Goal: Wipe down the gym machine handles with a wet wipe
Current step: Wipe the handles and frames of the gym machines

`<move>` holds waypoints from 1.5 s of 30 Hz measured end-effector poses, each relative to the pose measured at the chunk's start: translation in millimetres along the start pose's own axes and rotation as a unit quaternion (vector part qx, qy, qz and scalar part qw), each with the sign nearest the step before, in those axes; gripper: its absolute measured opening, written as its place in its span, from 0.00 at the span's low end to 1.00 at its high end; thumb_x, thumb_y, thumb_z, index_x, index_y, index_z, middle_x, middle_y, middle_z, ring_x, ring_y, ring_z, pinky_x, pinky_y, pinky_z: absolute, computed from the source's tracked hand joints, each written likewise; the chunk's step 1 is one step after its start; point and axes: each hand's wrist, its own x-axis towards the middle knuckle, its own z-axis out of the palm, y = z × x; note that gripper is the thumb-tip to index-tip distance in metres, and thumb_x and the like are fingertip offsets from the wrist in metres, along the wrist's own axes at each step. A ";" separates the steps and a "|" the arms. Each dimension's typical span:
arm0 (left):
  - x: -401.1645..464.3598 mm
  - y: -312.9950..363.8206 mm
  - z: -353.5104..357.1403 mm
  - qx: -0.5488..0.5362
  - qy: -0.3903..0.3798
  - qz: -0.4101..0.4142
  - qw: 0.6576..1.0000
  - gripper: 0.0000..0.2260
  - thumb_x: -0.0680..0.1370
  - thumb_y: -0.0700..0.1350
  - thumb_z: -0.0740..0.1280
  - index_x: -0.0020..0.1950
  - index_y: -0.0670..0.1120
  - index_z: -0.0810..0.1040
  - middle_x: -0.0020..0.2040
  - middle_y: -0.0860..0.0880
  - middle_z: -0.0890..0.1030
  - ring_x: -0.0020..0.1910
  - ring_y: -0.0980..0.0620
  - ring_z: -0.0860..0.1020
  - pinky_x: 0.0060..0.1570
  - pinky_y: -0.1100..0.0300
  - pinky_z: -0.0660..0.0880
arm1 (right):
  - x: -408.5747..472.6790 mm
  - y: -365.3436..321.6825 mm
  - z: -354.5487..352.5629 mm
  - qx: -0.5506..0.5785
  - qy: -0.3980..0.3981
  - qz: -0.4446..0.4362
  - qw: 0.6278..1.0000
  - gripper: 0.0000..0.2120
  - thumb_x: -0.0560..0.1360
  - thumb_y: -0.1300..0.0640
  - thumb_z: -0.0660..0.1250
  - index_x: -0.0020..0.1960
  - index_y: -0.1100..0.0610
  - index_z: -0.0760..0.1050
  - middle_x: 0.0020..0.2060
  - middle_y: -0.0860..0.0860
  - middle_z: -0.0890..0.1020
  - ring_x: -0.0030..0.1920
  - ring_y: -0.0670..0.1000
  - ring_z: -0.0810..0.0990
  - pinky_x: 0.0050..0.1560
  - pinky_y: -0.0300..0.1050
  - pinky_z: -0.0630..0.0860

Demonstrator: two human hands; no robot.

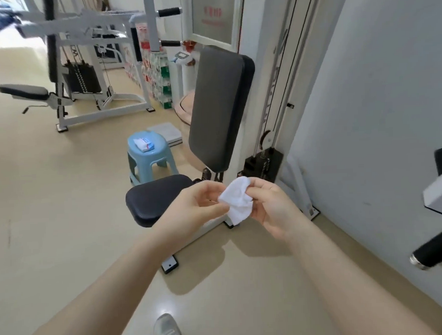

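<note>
A crumpled white wet wipe (pixel 237 200) is held in front of me, above the black seat (pixel 153 198) of a white gym machine. My left hand (pixel 196 209) pinches its left side and my right hand (pixel 271 207) pinches its right side. A black handle with a chrome end cap (pixel 433 251) sticks out at the right edge. Two more black handles, an upper handle (pixel 169 12) and a lower handle (pixel 170 43), project from a white post at the top middle. The tall black back pad (pixel 217 104) stands behind the seat.
A pale blue plastic stool (pixel 149 154) carries a wipe packet (pixel 144 143) left of the back pad. Another white machine with a weight stack (pixel 82 77) stands at the back left. A grey wall (pixel 376 111) runs along the right. My shoe (pixel 168 329) shows at the bottom.
</note>
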 end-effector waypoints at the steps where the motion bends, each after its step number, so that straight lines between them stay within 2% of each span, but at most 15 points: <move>1: 10.1 -7.8 -20.4 -0.006 0.013 -0.009 1.000 0.10 0.73 0.39 0.70 0.49 0.53 0.80 0.44 0.53 0.84 0.44 0.56 0.81 0.50 0.57 0.77 | 21.3 1.7 15.1 -0.006 -0.004 0.001 1.000 0.12 0.78 0.65 0.56 0.56 0.59 0.76 0.47 0.57 0.81 0.47 0.54 0.80 0.47 0.47 0.78; 5: 64.4 -31.5 -122.3 -0.012 0.066 -0.033 0.997 0.07 0.74 0.40 0.67 0.47 0.52 0.79 0.44 0.52 0.83 0.43 0.58 0.80 0.44 0.65 0.77 | 118.4 -7.8 90.8 -0.055 -0.008 -0.011 0.998 0.12 0.76 0.65 0.58 0.56 0.58 0.75 0.49 0.55 0.80 0.49 0.52 0.80 0.47 0.45 0.78; 9: 115.4 -54.5 -229.9 -0.086 0.116 -0.078 0.986 0.05 0.77 0.38 0.64 0.47 0.46 0.79 0.43 0.48 0.81 0.43 0.52 0.79 0.40 0.63 0.76 | 213.8 -23.1 168.2 -0.210 0.055 -0.062 0.974 0.16 0.74 0.65 0.57 0.60 0.52 0.69 0.56 0.49 0.75 0.60 0.50 0.73 0.61 0.47 0.70; 12: 141.5 -77.1 -302.6 -0.112 0.143 -0.106 0.978 0.06 0.77 0.38 0.62 0.47 0.44 0.78 0.44 0.47 0.80 0.43 0.50 0.78 0.42 0.62 0.75 | 265.6 -25.8 228.0 -0.319 0.024 -0.183 0.930 0.09 0.75 0.63 0.61 0.52 0.53 0.73 0.49 0.43 0.73 0.52 0.43 0.73 0.57 0.37 0.69; 13: 147.8 -84.3 -325.7 -0.122 0.146 -0.112 0.975 0.06 0.78 0.37 0.62 0.48 0.43 0.78 0.44 0.46 0.80 0.42 0.49 0.78 0.44 0.60 0.75 | 280.5 -24.4 250.2 -0.348 0.005 -0.196 0.917 0.05 0.74 0.60 0.64 0.49 0.54 0.75 0.46 0.41 0.73 0.49 0.41 0.73 0.53 0.33 0.69; 15: 159.0 -96.1 -371.0 -0.132 0.145 -0.116 0.974 0.06 0.78 0.38 0.62 0.48 0.43 0.78 0.43 0.46 0.81 0.40 0.50 0.78 0.45 0.58 0.73 | 311.8 -16.1 295.1 -0.373 -0.032 -0.195 0.907 0.06 0.73 0.54 0.68 0.49 0.54 0.76 0.44 0.42 0.73 0.47 0.41 0.73 0.49 0.31 0.68; 18: 177.7 -116.2 -445.2 -0.149 0.144 -0.108 0.972 0.05 0.77 0.37 0.63 0.45 0.44 0.78 0.38 0.49 0.82 0.36 0.55 0.78 0.42 0.62 0.75 | 365.4 0.4 363.8 -0.362 -0.044 -0.174 0.915 0.11 0.71 0.50 0.70 0.50 0.53 0.75 0.46 0.46 0.76 0.49 0.43 0.74 0.51 0.35 0.69; 21: 197.4 -137.9 -531.4 -0.140 0.128 -0.101 0.977 0.04 0.76 0.36 0.64 0.45 0.43 0.77 0.33 0.53 0.82 0.31 0.59 0.79 0.38 0.67 0.77 | 423.6 11.8 432.5 -0.341 -0.028 -0.150 0.927 0.10 0.71 0.52 0.71 0.49 0.53 0.74 0.45 0.46 0.78 0.48 0.43 0.75 0.48 0.34 0.69; 23: 208.8 -151.7 -594.6 -0.125 0.111 -0.100 0.981 0.04 0.76 0.36 0.65 0.45 0.43 0.78 0.35 0.51 0.82 0.31 0.60 0.79 0.37 0.68 0.76 | 463.2 15.0 481.5 -0.311 -0.027 -0.126 0.942 0.05 0.72 0.55 0.70 0.45 0.51 0.74 0.43 0.45 0.79 0.45 0.42 0.76 0.49 0.36 0.71; 26: 222.7 -164.4 -695.3 -0.119 0.084 -0.106 0.984 0.04 0.76 0.36 0.65 0.45 0.43 0.79 0.39 0.48 0.81 0.33 0.58 0.80 0.36 0.69 0.76 | 518.2 9.9 559.7 -0.269 -0.026 -0.084 0.959 0.07 0.73 0.58 0.69 0.40 0.49 0.74 0.40 0.47 0.80 0.42 0.44 0.77 0.50 0.43 0.74; 30: 258.2 -175.5 -821.3 -0.108 0.069 -0.111 0.986 0.03 0.76 0.37 0.65 0.46 0.43 0.78 0.41 0.47 0.81 0.40 0.52 0.80 0.43 0.64 0.77 | 595.9 -5.4 654.7 -0.229 -0.042 -0.050 0.971 0.08 0.74 0.60 0.68 0.37 0.51 0.73 0.33 0.46 0.78 0.35 0.41 0.75 0.41 0.37 0.70; 33: 292.9 -185.4 -900.5 -0.102 0.062 -0.111 0.987 0.04 0.76 0.37 0.65 0.48 0.42 0.79 0.43 0.46 0.81 0.43 0.50 0.79 0.49 0.60 0.77 | 657.8 -16.7 704.0 -0.178 -0.025 -0.027 0.983 0.09 0.75 0.60 0.67 0.37 0.52 0.73 0.29 0.43 0.78 0.33 0.42 0.74 0.39 0.37 0.68; 38: 369.1 -218.4 -1031.1 -0.049 0.052 -0.086 0.994 0.07 0.76 0.36 0.64 0.45 0.45 0.79 0.39 0.49 0.80 0.35 0.57 0.78 0.39 0.66 0.76 | 780.8 -28.6 770.4 -0.062 -0.009 -0.026 0.998 0.11 0.77 0.64 0.60 0.37 0.58 0.71 0.24 0.47 0.75 0.24 0.43 0.71 0.28 0.35 0.69; 43: 462.3 -240.5 -1159.5 -0.073 0.087 -0.093 0.989 0.07 0.77 0.37 0.63 0.50 0.46 0.78 0.39 0.50 0.79 0.34 0.56 0.77 0.37 0.64 0.74 | 929.9 -47.8 853.6 -0.066 -0.002 -0.007 0.998 0.06 0.72 0.51 0.64 0.38 0.52 0.73 0.32 0.51 0.74 0.33 0.51 0.67 0.35 0.43 0.62; 45: 498.3 -242.8 -1212.1 -0.071 0.093 -0.104 0.988 0.05 0.77 0.39 0.64 0.51 0.45 0.78 0.39 0.50 0.80 0.34 0.56 0.77 0.37 0.64 0.74 | 989.7 -67.2 888.3 -0.069 -0.005 -0.003 0.998 0.06 0.72 0.51 0.64 0.39 0.51 0.74 0.36 0.54 0.75 0.39 0.54 0.66 0.38 0.45 0.63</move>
